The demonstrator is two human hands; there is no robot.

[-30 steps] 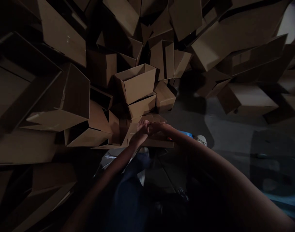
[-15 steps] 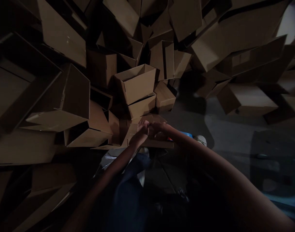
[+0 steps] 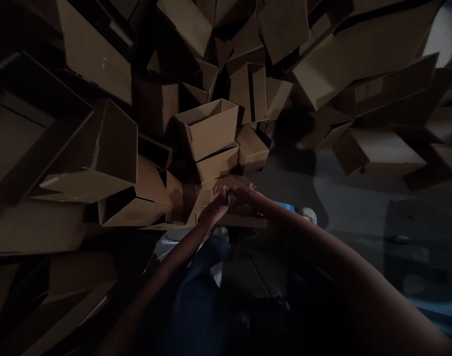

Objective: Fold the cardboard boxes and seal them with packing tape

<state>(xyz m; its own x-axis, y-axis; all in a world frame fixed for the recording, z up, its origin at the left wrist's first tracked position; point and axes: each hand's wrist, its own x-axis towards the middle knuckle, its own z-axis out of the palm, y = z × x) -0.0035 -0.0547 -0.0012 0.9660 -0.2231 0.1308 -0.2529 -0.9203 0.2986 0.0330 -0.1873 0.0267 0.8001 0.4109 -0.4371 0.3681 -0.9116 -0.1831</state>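
Both arms reach forward over a flat brown cardboard piece [image 3: 244,220] lying low in front of me. My left hand [image 3: 218,198] and my right hand [image 3: 241,195] meet there, fingers curled and pressed together on the cardboard's upper flap. The light is dim, so what sits between the fingers is hard to make out. Just beyond the hands stands an open-topped cardboard box [image 3: 209,126] on another box [image 3: 218,163].
A tall jumble of empty cardboard boxes [image 3: 100,148] fills the left, top and right. Bare grey floor [image 3: 340,202] lies to the right. A blue object [image 3: 285,205] and a pale round thing [image 3: 308,214] sit by my right forearm. A bluish tub [image 3: 429,277] is at lower right.
Almost nothing differs; both hands stay clasped at the same spot on the cardboard, with only a slight shift of the fingers.
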